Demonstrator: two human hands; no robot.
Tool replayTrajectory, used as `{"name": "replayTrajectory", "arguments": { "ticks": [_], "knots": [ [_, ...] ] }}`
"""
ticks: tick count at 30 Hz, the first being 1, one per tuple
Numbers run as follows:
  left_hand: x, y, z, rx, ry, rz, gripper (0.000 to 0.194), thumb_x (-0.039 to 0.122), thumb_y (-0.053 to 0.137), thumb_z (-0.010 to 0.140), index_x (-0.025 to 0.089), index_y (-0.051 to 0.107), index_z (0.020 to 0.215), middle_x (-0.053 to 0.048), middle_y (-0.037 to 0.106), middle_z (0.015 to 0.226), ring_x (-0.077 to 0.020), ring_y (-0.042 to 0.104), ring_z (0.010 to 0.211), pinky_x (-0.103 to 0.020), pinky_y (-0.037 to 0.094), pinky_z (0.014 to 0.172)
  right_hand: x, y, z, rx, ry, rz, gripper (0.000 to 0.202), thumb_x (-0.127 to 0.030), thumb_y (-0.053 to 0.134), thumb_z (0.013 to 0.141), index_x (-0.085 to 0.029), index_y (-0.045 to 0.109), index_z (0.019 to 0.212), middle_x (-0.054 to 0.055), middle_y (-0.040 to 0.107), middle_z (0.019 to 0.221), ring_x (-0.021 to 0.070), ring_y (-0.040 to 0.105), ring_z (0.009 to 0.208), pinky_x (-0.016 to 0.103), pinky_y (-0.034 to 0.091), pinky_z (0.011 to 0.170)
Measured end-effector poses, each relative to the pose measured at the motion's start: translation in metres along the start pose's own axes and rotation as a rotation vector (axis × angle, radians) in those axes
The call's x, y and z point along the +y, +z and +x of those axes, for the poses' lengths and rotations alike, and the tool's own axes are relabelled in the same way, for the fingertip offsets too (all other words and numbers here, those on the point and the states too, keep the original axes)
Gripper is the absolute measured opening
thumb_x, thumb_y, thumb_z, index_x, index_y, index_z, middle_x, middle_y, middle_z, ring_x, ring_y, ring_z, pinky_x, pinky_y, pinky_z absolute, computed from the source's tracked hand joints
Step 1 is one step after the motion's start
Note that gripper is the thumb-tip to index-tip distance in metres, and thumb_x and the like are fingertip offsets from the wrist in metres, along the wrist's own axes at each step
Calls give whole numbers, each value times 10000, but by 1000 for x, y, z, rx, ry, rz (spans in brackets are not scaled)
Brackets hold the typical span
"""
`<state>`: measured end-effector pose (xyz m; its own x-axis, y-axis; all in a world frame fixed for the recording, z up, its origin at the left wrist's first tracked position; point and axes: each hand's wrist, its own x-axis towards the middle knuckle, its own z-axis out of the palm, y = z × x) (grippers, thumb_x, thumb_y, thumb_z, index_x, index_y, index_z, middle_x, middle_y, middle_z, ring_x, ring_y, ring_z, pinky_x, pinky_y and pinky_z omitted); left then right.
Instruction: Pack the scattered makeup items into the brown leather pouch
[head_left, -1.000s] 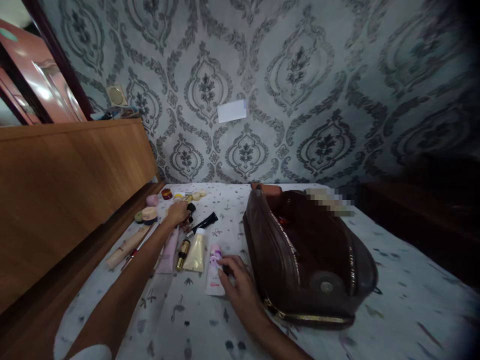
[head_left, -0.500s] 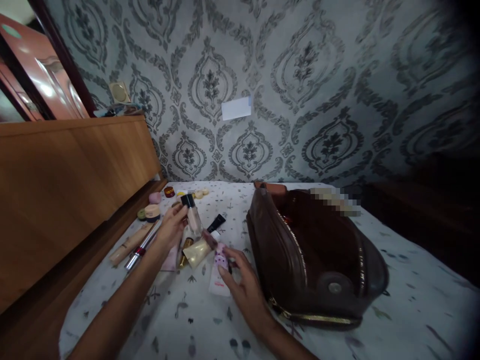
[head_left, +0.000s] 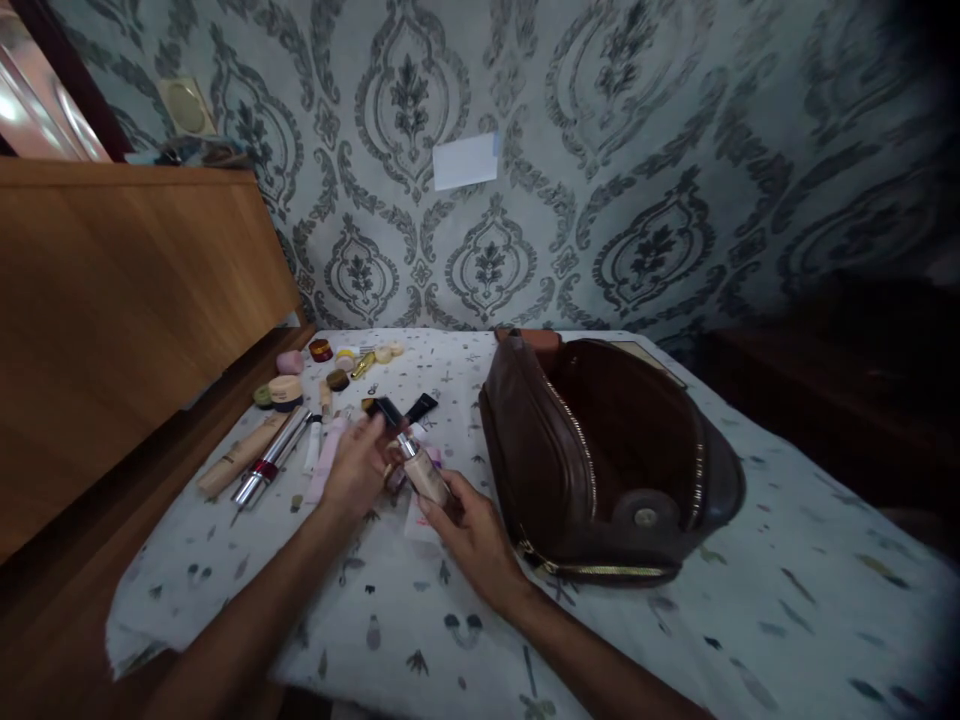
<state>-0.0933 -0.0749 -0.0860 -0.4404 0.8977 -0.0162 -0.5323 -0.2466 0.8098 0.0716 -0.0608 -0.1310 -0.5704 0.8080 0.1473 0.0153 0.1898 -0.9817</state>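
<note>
My right hand (head_left: 476, 540) is closed around a foundation bottle (head_left: 426, 474) with beige contents, tilted with its silver neck to the upper left. My left hand (head_left: 358, 465) has its fingers closed on a black cap (head_left: 388, 412), which sits just off the bottle's neck. Beneath the hands lie several cosmetics, partly hidden: a white tube (head_left: 421, 524) under the bottle and a pink tube (head_left: 325, 466) beside my left hand. A black tube (head_left: 422, 406) lies just beyond the cap.
A brown leather bag (head_left: 540, 470) stands unzipped at right. Along the left are a beige tube (head_left: 241, 456), a silver tube with a red band (head_left: 271, 458) and a round jar (head_left: 286, 392). A wooden cabinet (head_left: 135, 330) borders the patterned cloth (head_left: 420, 610).
The foundation bottle has moved toward me and passed into my right hand, which was at the white tube. Its cap has come off in my left hand. The view has tilted down.
</note>
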Motion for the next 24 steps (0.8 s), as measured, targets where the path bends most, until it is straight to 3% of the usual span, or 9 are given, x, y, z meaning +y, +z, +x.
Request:
{"name": "replayTrajectory", "arguments": {
  "ticks": [4,11,18,24],
  "knots": [
    [13,-13,7,109,48,-106,262,316,831,733,161,692,892,-33,741,850,-145,704,774,-175,462,502,-2,1,0,-6,15,-2,320,-440,578,877,-151,597,1014,10,589,772,161,558,705,246,438,629],
    [6,-8,-4,-7,-104,-168,176,283,769,805,159,681,894,-39,712,827,-136,669,726,-187,485,523,4,2,3,-2,34,16,368,-451,587,857,-145,594,1061,42,626,857,176,569,751,266,462,679],
    [10,-8,0,39,-223,-160,203,351,739,834,161,667,841,-43,698,780,-130,643,663,-199,489,534,4,2,1,-2,20,48,366,-468,590,858,-147,607,1032,31,586,816,172,557,723,256,458,639],
    [7,-8,-3,15,-226,-98,260,403,744,824,157,664,848,-50,694,790,-135,638,662,-210,495,548,-4,1,-1,30,-16,-1,324,-429,582,869,-152,616,1032,31,597,812,170,556,720,253,459,645]
  ]
}}
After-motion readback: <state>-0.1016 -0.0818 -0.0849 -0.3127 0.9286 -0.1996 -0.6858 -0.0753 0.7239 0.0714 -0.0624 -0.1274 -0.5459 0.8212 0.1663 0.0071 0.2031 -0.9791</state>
